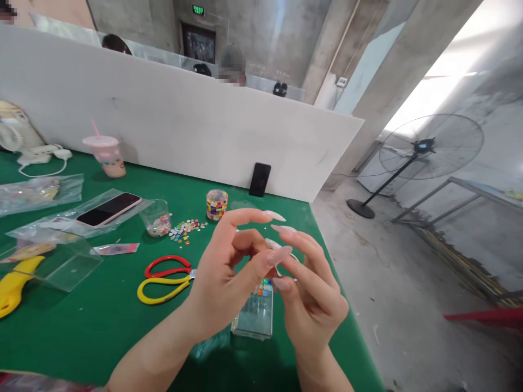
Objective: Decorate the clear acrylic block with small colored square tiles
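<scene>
My left hand (pixel 229 277) and my right hand (pixel 314 288) are raised with their fingertips close together. Thumb and forefinger of each are closed in a pinch; what sits between them is too small or too hidden to make out. Below them a clear box (pixel 254 318) lies on the green table, with several small colourful tiles (pixel 261 291) near its far end, partly covered by my fingers. Left of my left hand are scissors (pixel 167 280) with one red and one yellow handle. Beyond it stands a glass cup (pixel 216 205) covered in coloured mosaic tiles.
Loose mosaic tiles (pixel 188 230) lie beside a tipped clear cup (pixel 156 220). A pink phone (pixel 108 209), plastic bags, a clear acrylic piece (pixel 75 267), a yellow tool (pixel 14 286) and a pink drink cup (pixel 107 155) are at left. A black phone (pixel 260 179) leans on the white partition (pixel 183 130).
</scene>
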`<state>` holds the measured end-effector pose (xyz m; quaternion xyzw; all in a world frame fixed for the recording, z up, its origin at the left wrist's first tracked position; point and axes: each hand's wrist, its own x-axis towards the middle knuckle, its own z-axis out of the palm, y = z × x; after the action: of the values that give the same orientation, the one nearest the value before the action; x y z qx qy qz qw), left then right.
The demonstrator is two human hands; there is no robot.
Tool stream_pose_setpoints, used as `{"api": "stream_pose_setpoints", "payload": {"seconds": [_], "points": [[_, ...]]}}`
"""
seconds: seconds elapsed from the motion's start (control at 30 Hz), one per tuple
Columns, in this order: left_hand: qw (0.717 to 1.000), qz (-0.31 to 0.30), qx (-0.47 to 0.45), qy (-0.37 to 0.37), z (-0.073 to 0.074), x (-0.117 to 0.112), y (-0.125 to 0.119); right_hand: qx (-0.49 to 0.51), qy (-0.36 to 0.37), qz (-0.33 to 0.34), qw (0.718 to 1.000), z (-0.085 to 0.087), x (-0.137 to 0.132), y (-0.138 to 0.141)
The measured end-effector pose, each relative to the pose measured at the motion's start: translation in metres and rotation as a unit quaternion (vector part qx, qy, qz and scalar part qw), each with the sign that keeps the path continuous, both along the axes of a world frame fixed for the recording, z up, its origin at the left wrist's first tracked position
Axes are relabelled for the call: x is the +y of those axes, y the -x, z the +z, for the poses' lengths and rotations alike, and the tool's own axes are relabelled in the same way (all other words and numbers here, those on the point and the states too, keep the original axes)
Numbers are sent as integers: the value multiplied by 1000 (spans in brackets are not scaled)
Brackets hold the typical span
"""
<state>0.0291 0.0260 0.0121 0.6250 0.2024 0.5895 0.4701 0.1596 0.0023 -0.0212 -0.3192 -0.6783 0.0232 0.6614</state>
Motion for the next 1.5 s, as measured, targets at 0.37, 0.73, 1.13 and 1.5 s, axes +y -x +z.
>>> {"api": "stream_pose_setpoints", "payload": {"seconds": [0.37, 0.73, 1.13, 1.5], "points": [[991, 72, 42, -104, -13, -1, -13, 239, 182, 121, 946, -3, 5, 10], [975, 189, 34, -110, -16, 0, -22, 353, 284, 254, 854, 1, 2, 13], [869, 99, 320, -364, 4, 2, -4, 371, 270, 383, 802, -1, 8, -6], [849, 185, 270, -415, 0, -2, -4, 369, 285, 383, 797, -4, 9, -7]]}}
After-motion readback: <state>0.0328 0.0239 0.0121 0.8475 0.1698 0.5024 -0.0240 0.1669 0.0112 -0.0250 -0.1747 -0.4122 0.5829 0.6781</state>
